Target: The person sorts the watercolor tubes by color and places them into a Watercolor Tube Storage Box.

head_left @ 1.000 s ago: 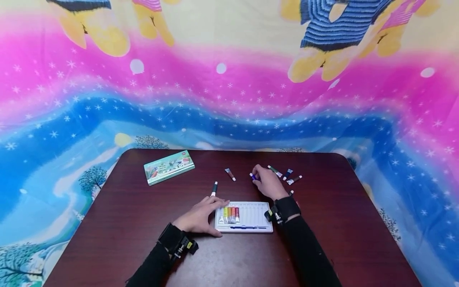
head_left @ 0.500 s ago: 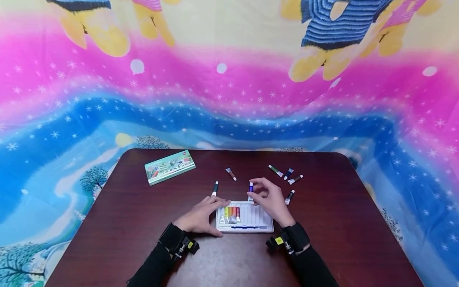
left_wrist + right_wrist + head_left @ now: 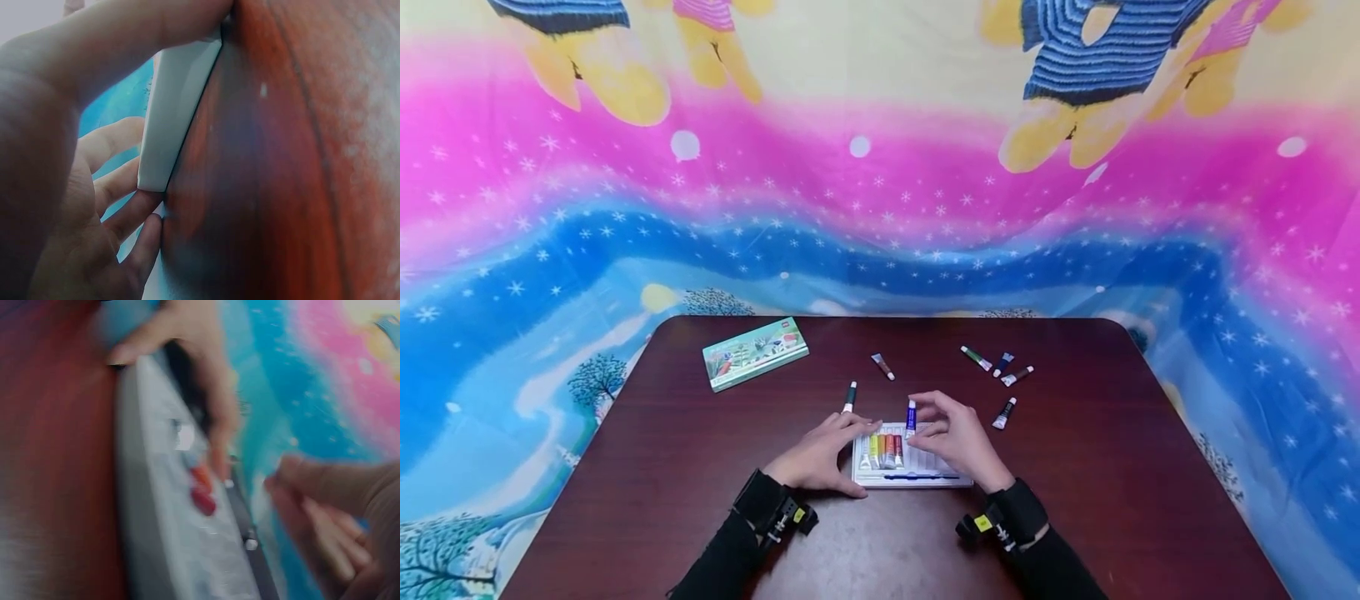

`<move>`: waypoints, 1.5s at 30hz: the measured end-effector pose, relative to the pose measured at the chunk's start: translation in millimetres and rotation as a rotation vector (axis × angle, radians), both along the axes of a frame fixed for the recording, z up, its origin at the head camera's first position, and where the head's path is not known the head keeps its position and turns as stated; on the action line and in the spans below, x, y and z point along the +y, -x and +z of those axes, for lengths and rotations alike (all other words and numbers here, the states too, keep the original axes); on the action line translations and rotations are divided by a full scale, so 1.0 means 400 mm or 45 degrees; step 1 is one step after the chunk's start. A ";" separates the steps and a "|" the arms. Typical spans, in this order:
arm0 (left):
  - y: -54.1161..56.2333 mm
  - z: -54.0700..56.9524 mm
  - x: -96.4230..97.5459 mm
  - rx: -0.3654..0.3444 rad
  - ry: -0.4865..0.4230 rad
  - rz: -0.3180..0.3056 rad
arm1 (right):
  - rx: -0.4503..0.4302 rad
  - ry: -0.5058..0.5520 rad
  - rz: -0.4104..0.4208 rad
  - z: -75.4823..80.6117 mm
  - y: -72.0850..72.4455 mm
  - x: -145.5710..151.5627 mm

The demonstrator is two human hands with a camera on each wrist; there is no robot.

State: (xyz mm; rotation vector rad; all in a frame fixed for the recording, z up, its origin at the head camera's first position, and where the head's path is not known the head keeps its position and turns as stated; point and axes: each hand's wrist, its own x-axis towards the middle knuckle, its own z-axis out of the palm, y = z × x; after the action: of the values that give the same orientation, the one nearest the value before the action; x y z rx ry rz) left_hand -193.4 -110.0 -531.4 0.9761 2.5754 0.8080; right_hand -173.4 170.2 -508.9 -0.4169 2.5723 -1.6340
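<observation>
A white plastic tray (image 3: 940, 482) lies on the table, with several paint tubes (image 3: 889, 451) in red, orange and yellow side by side in its left part. A blue-handled paintbrush (image 3: 921, 477) lies along its near side. My left hand (image 3: 820, 454) holds the tray's left end, thumb at the near edge and fingers at the far one; the tray's end wall (image 3: 175, 112) shows between them in the left wrist view. Over the tray's middle, my right hand (image 3: 958, 433) pinches a blue-violet paint tube (image 3: 912, 419), cap upward. The right wrist view is blurred.
A green cardboard box (image 3: 756, 354) lies at the back left. Loose tubes lie beyond the tray: a dark green one (image 3: 850, 397), a brown one (image 3: 883, 367), and several at right, including a black one (image 3: 1004, 413). A patterned cloth (image 3: 865, 208) hangs behind the table.
My right hand has brought the blue-violet tube from the table beyond the tray, toward me and leftward, to above the tray beside the red tube. The left hand has stayed on the tray.
</observation>
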 end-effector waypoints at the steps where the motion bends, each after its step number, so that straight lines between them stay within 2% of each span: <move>1: 0.001 0.001 0.000 -0.001 -0.003 -0.001 | -0.001 -0.040 0.001 -0.005 -0.003 -0.003; 5: 0.005 0.005 0.000 0.000 -0.004 -0.001 | -0.013 -0.179 0.002 -0.025 -0.008 -0.015; 9: 0.009 0.004 0.000 0.011 -0.005 0.002 | -0.030 -0.230 0.002 -0.040 -0.004 -0.020; 14: 0.009 0.002 0.001 -0.005 0.001 -0.005 | 0.036 -0.348 0.013 -0.052 -0.004 -0.015; 19: 0.006 -0.001 -0.001 -0.018 0.003 -0.008 | 0.199 -0.631 0.074 -0.052 -0.006 -0.010; 24: 0.004 -0.004 -0.004 -0.018 0.001 0.000 | 0.266 -0.922 0.158 -0.038 -0.012 -0.004; 29: 0.003 -0.005 -0.005 -0.018 0.002 -0.001 | 0.350 -1.109 0.211 -0.026 -0.019 0.004; 34: 0.004 -0.004 -0.006 -0.017 0.008 0.004 | 0.443 -1.212 0.204 -0.012 -0.029 -0.005; 39: 0.003 -0.001 -0.005 -0.023 0.013 0.006 | 0.469 -1.280 0.188 0.001 -0.043 -0.015; 45: 0.002 0.000 -0.002 -0.021 0.011 0.000 | 0.485 -1.268 0.214 -0.005 -0.039 -0.004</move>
State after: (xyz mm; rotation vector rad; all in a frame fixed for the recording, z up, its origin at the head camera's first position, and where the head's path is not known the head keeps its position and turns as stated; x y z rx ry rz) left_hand -194.4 -110.9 -531.5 0.9625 2.5627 0.8015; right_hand -157.7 168.5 -510.8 -0.8376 3.0607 -0.1011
